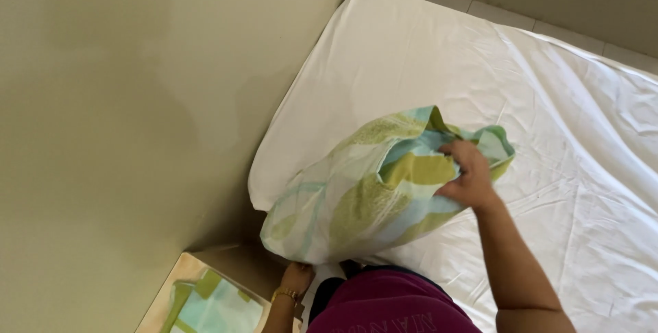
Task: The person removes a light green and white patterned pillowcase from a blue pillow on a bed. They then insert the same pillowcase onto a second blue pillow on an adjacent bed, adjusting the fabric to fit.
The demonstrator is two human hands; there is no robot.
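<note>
Right hand (468, 175) grips the open end of a leaf-patterned green, pale-blue and white cloth pillowcase with pillow (356, 196), held over the white-sheeted bed (548, 134) corner. Left hand (296, 279), below the pillow, touches its bottom edge; grip unclear.

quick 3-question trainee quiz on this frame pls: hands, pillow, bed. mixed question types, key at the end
1. True or false: the right hand grips the open end of the patterned pillow.
2. Multiple choice: the pillow is held over which thing? A) a wooden desk B) the mattress with a white sheet C) a sink
3. Short answer: where is the left hand, and what does it wear at the wrist?

Key
1. True: its fingers close on the bunched green and blue fabric at the opening.
2. B
3. Low under the pillow's bottom corner, near the bed edge; whether it grips the fabric cannot be told. It wears a gold-coloured bracelet.
</note>
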